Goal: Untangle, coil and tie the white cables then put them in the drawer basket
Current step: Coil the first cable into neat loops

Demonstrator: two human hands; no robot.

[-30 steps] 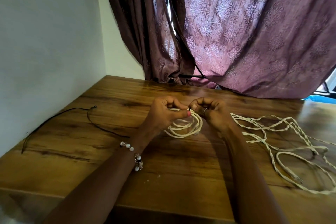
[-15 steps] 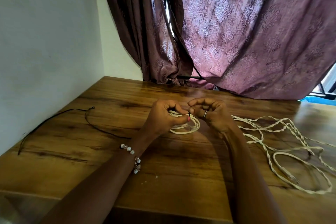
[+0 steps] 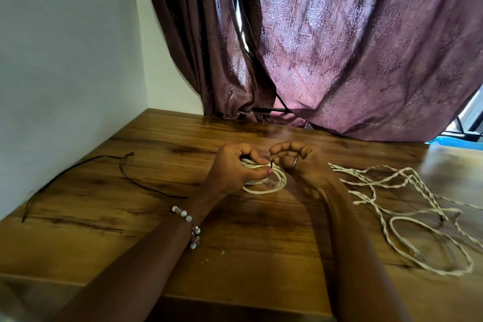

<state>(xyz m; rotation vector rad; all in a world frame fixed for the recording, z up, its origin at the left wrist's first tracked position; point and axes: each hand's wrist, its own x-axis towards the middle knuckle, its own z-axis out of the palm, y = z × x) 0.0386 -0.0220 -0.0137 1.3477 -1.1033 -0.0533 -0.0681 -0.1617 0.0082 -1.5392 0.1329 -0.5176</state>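
Note:
A small coil of white cable (image 3: 271, 186) lies on the wooden table (image 3: 235, 248) between my hands. My left hand (image 3: 232, 170) grips the coil's left side, thumb pressed over the strands. My right hand (image 3: 300, 162) pinches a thin dark tie at the coil's top, fingers curled. A tangle of twisted white cables (image 3: 407, 206) sprawls over the table to the right, apart from the coil. No drawer basket is in view.
A thin black cord (image 3: 86, 165) lies loose on the table's left part, near the white wall (image 3: 65, 60). Purple curtains (image 3: 339, 47) hang behind the table's far edge. The table's front edge runs just below my forearms.
My hands stay on the coil with only small finger movements at the tie. The coil looks a little tighter and smaller than one second ago.

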